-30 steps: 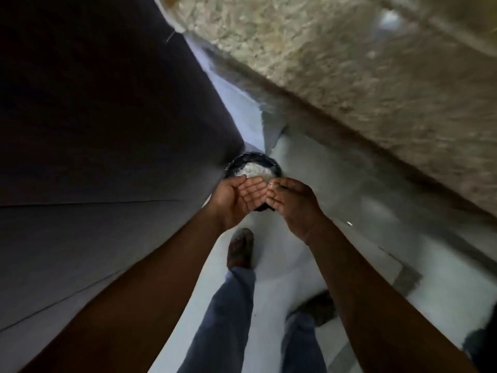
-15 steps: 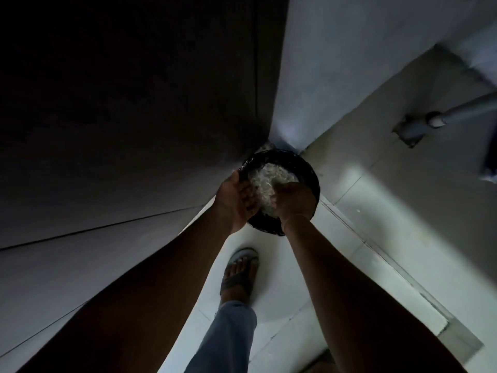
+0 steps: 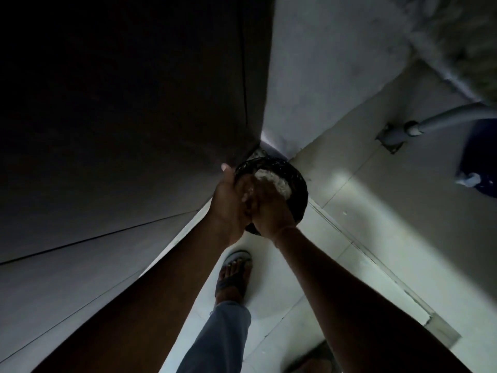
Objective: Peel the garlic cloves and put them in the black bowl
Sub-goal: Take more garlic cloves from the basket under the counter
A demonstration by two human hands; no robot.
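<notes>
Smooth pale floor tiles (image 3: 363,200) with thin grout lines, brightly lit in one patch near the far corner. Pushed right into that corner, at the meeting of a dark flat panel (image 3: 134,130) and a matt whitish wall (image 3: 322,76): a round black container (image 3: 298,184), glossy and crinkled along the rim like thin plastic film. Inside, heaped toward its far side, a pale flaky pile (image 3: 277,181), dry and papery in look; too blurred to tell skins from cloves.

Directly above the near half of the container, both hands brought together and touching. Left hand (image 3: 228,208) with the thumb stuck straight out toward the panel and the fingers lying flat against the other hand, relaxed rather than clenched, dotted with whitish flecks, gripping nothing. Right hand (image 3: 271,214) turned back-upward, fingers out of sight beneath; impossible to tell whether curled or straight, or whether holding anything.

Nearer on the floor, a foot in a strapped sandal (image 3: 234,273) below a blue-grey trouser leg (image 3: 217,337). To the right, a narrow grey strip (image 3: 403,294) set diagonally into the tiles. Toward the far right edge of the floor, a smooth grey pipe (image 3: 443,119) ending in a square fitting (image 3: 391,135), with a dark blue rounded object (image 3: 481,157) just beside. At top right, a rough speckled stone slab (image 3: 462,36)
</notes>
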